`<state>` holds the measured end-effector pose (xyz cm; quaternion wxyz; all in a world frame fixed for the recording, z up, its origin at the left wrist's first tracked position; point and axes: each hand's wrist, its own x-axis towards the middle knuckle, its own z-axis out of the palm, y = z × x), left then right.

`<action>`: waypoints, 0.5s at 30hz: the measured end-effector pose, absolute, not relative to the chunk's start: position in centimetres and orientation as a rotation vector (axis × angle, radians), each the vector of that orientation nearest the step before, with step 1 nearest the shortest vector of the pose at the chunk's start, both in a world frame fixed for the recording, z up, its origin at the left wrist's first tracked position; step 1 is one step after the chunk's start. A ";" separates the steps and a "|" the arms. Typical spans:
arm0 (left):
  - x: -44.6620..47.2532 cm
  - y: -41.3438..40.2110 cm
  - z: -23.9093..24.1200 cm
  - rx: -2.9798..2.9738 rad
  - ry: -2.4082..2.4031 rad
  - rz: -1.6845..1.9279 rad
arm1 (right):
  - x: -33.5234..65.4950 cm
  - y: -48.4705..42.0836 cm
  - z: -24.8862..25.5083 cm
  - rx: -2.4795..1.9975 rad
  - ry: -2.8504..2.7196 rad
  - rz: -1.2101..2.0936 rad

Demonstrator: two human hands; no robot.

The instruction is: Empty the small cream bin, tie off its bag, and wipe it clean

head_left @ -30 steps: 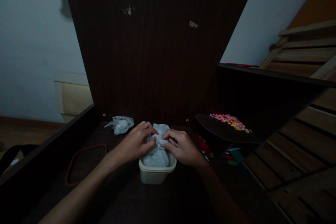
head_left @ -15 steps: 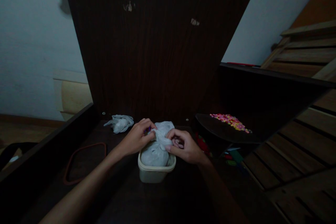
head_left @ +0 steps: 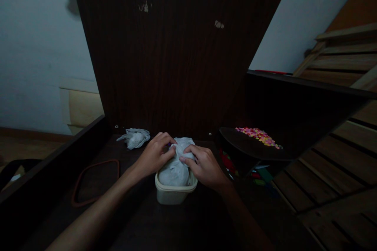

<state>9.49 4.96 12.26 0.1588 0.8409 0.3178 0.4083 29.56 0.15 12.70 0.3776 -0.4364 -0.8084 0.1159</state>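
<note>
A white plastic bag [head_left: 176, 171] with something inside sits in a cream tub [head_left: 173, 194] on a dark wooden surface. My left hand [head_left: 153, 157] pinches the bag's gathered top from the left. My right hand [head_left: 204, 166] pinches the same top from the right, fingers closed on the plastic. The two hands almost touch above the tub.
A second crumpled white bag [head_left: 134, 138] lies behind to the left. A dark lid with a reddish rim [head_left: 94, 180] rests at the left. A dark tray [head_left: 253, 147] with several pink and yellow small pieces [head_left: 259, 135] stands at the right. A tall dark panel [head_left: 176, 55] rises behind.
Both hands have kept working the bag's top. My right hand moved left and closed over the bag, and the loose plastic at the top is now gathered tighter.
</note>
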 end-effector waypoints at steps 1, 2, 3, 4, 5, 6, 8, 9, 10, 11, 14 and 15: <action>9.4 5.1 12.1 2.404 0.903 1.181 | 29.6 0.2 12.6 -1.096 -2.071 0.297; 9.4 5.3 12.0 2.404 0.897 1.193 | 29.6 0.2 12.6 -1.074 -2.077 0.297; 9.4 5.4 11.8 2.405 0.891 1.204 | 29.6 0.2 12.5 -1.053 -2.084 0.300; 9.4 5.6 11.7 2.406 0.888 1.213 | 29.7 0.3 12.5 -1.035 -2.089 0.307; 9.4 5.7 11.5 2.405 0.887 1.222 | 29.7 0.3 12.4 -1.018 -2.094 0.317; 9.4 5.8 11.4 2.402 0.888 1.227 | 29.8 0.3 12.4 -1.000 -2.096 0.333; 9.4 6.0 11.2 2.386 0.892 1.226 | 29.9 0.3 12.5 -0.948 -2.099 0.379; 9.4 6.2 11.1 2.375 0.892 1.220 | 30.0 0.3 12.6 -0.912 -2.102 0.412; 9.4 6.3 11.0 2.363 0.891 1.213 | 30.1 0.3 12.7 -0.875 -2.103 0.450; 9.4 6.4 11.0 2.348 0.891 1.203 | 30.3 0.3 12.8 -0.847 -2.101 0.493; 9.2 6.6 11.2 2.283 0.912 1.166 | 30.4 0.3 12.9 -0.872 -2.043 0.575; 9.3 6.6 11.3 2.255 0.929 1.154 | 30.4 0.2 13.0 -0.913 -2.016 0.564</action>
